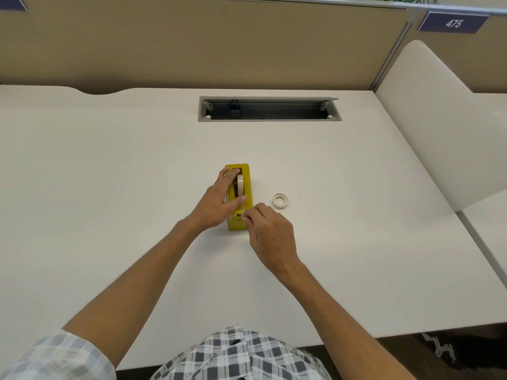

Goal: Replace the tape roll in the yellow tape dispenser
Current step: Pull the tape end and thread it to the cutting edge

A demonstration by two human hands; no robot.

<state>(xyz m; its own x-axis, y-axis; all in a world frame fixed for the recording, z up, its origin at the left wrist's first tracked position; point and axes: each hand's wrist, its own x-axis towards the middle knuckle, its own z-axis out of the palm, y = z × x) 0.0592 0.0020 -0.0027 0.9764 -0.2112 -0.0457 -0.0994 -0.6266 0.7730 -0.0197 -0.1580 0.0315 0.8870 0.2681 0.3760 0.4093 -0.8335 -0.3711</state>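
Pressing yellow tape dispenser point(236, 225) with straight left fingers point(230, 174); right fingers point(251, 214) pinch its end.

The scene holds one yellow tape dispenser point(238, 225). There are two tape rolls: one roll point(240, 185) seated in the dispenser and one loose roll point(280, 206) on the bench point(109, 174). Two hands are in view, a left hand point(216, 204) and a right hand point(270, 232). The single bench has one open cable slot point(270, 110) set into it. Two dark blue signs show on the partition: one reading 475 point(454, 22) and one cut off at the top left corner point(12, 2).
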